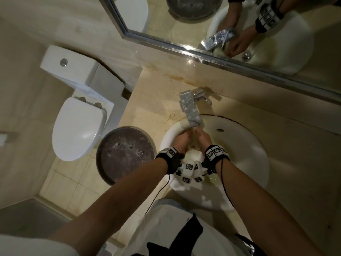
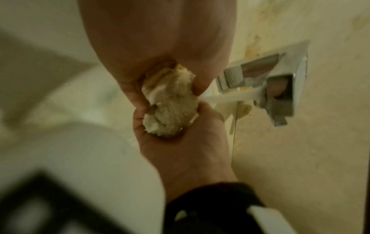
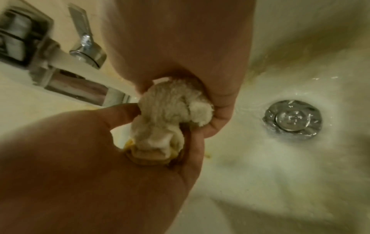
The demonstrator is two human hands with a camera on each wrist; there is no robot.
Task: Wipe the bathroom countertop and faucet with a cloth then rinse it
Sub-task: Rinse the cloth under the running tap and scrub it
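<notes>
Both hands are in the white sink (image 1: 245,150) under the chrome faucet (image 1: 190,109), which is running. A wet, bunched cream cloth (image 3: 172,117) is squeezed between them. My left hand (image 1: 181,143) grips one end and my right hand (image 1: 203,139) grips the other, fingers curled round it. In the left wrist view the cloth (image 2: 170,104) sits between the left hand (image 2: 160,47) above and the right hand (image 2: 186,142) below, with the water stream (image 2: 230,96) just beside it. The beige stone countertop (image 1: 153,106) surrounds the sink.
The drain plug (image 3: 292,119) lies right of the hands in the wet bowl. The faucet lever (image 3: 86,42) stands behind the spout. A mirror (image 1: 239,24) hangs above the counter. A toilet (image 1: 77,126) and a dark round basin (image 1: 125,154) stand at the left, below the counter.
</notes>
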